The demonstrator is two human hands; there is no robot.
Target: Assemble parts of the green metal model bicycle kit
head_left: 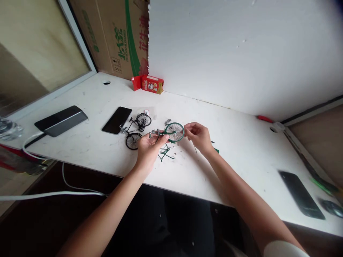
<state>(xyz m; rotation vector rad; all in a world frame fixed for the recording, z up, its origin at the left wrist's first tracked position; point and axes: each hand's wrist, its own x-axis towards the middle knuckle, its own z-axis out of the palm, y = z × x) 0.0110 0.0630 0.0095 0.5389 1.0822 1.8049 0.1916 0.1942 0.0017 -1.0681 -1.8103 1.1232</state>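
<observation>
My left hand (149, 149) grips the green front fork of a model bicycle between thumb and fingers, with silver handlebars (154, 133) at one end and a green-rimmed spoked wheel (175, 132) at the other. Just right of the wheel's rim, my right hand (200, 136) is closed in a pinch; whatever lies between its fingertips is too small to make out. Below them on the table lies a green bicycle frame (166, 154), with tiny loose bits around it. A black model bicycle (134, 129) rests left of my left hand. Behind the wheel sits a small silver part (168, 121).
On the white table (241, 153) lie a black phone (117, 120), a dark flat device (61, 120) and another dark slab (301, 194). An opened red box (152, 84) stands at the back by a cardboard carton (112, 35). A white cable (53, 195) hangs at the left.
</observation>
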